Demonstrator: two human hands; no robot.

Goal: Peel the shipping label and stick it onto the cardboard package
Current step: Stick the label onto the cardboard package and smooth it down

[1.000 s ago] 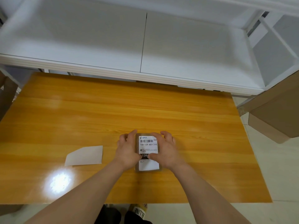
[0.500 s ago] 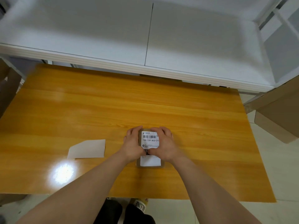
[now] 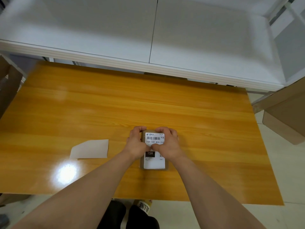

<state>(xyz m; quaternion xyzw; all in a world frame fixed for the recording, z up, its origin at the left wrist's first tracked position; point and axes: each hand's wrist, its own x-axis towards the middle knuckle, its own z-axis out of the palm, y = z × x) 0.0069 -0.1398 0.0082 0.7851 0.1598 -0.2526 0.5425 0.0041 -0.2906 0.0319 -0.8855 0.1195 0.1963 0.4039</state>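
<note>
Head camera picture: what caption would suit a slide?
Both hands, left and right, press a shipping label onto a small cardboard package.

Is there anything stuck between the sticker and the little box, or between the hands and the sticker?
Nothing visible. The shipping label lies flat on the cardboard package, and the left hand and right hand press directly on it.

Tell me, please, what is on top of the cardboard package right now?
A white shipping label covers most of the cardboard package. The left hand and right hand press on it, thumbs meeting mid-label and hiding the print there.
</note>
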